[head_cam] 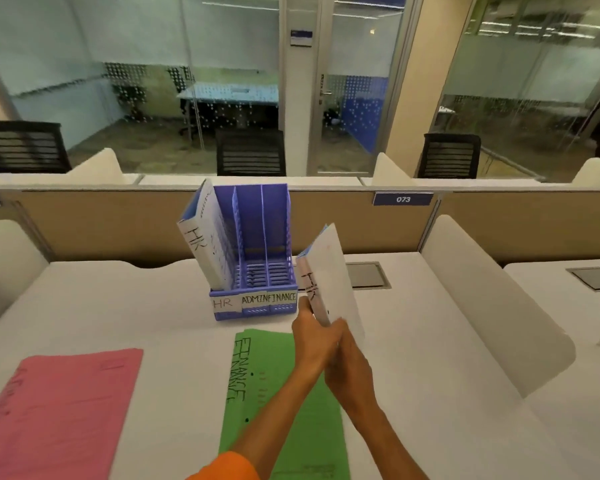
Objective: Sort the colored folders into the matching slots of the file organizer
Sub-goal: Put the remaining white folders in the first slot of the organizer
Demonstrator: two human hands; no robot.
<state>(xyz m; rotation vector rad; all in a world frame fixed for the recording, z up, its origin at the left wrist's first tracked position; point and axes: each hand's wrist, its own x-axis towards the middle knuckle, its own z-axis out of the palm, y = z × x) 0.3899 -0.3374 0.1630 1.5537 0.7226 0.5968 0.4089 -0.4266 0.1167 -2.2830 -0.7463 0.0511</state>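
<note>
White "HR" folder gripped by both hands; rack reads HR, ADMIN, FINANCE; green "FINANCE" folder below on counter

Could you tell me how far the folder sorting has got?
Done: one white HR folder stands in the purple plastic organizer's HR slot. In hand: both hands hold a second white HR folder. Left: pink folder and green FINANCE folder lie on the desk.
</note>
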